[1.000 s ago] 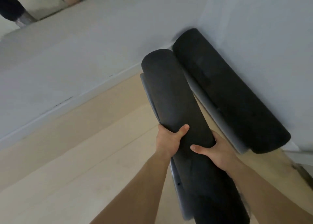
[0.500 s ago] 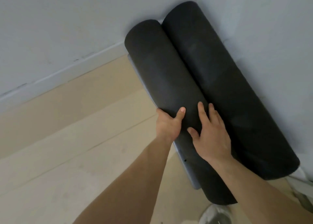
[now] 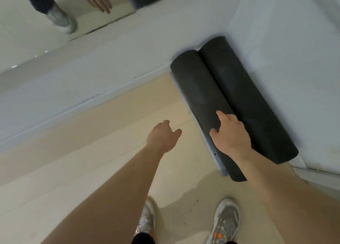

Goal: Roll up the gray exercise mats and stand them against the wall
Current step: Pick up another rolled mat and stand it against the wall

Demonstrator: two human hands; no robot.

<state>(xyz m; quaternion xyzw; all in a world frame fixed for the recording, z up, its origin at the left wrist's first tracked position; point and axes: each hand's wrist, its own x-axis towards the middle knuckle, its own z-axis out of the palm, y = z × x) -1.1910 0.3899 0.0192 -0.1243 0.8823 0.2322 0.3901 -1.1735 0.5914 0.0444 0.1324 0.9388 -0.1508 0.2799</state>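
near mat: the rolled dark mat (image 3: 200,96) stands on end on the floor (image 3: 92,160), leaning back into the corner and touching the second roll along its whole length. That shared contact is probably what keeps it from tipping sideways.
far mat: the other roll (image 3: 248,100) is tucked right up against the wall (image 3: 285,50), so it works as a backstop.
loose edge: a lighter gray flap (image 3: 210,148) peeks out along the near mat's left side, so the roll looks like it could spring open.
right hand: the right hand (image 3: 230,135) lies flat on the near mat, fingers (image 3: 220,115) stretched up the roll and thumb spread to the side. It's pressing rather than gripping, looks like a steadying check.
left hand: the left hand (image 3: 163,137) hangs over bare floor, well off the mat, fingers loosely curled round nothing.
changed: half a second ago both hands were on the near mat, left one gripping its edge. Now the left has let go. A second back there was a gap between the rolls, now shut.
task: looks pretty much done for these two.
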